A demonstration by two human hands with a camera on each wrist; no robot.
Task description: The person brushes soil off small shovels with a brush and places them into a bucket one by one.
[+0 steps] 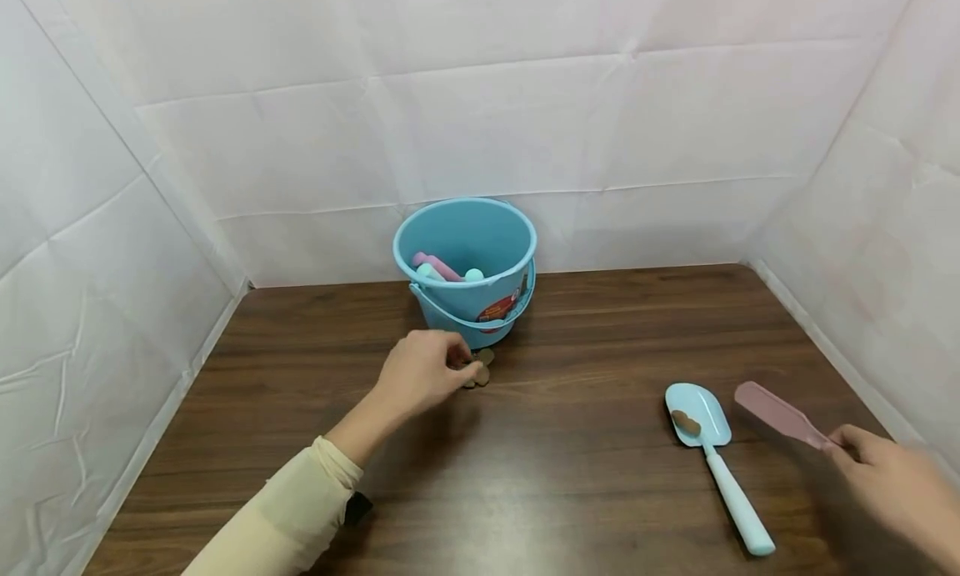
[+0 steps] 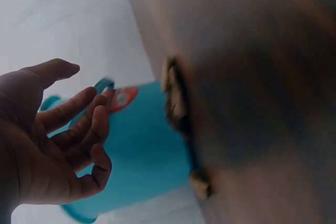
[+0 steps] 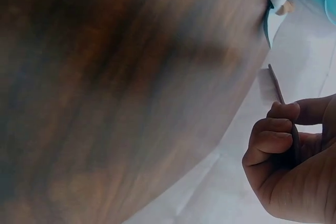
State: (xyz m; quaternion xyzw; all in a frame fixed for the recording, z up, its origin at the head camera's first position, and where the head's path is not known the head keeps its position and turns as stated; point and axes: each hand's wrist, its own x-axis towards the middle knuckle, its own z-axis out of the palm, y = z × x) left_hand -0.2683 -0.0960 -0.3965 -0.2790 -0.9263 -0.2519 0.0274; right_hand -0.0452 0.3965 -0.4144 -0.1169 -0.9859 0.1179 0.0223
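Observation:
In the head view, the left hand (image 1: 423, 369) hovers beside several flat brown stones (image 1: 483, 376) at the foot of a blue bucket (image 1: 457, 299). Its fingers are loosely bent, and the left wrist view shows nothing between the thumb and fingers. On the right, the right hand (image 1: 888, 476) grips a pink toy spatula (image 1: 780, 413) by its handle, the flat blade raised above the table. A light-blue toy shovel (image 1: 703, 405) lies to its left, with a brown stone (image 1: 685, 423) on its scoop. The right wrist view shows curled fingers (image 3: 273, 140) around the thin handle.
Inside the bucket stand a pink handle (image 1: 438, 266) and light-blue handle ends (image 1: 474, 275). The bucket's bail hangs down at its front. White sheeting (image 1: 487, 117) encloses the brown wooden table (image 1: 585, 476) at the back and both sides.

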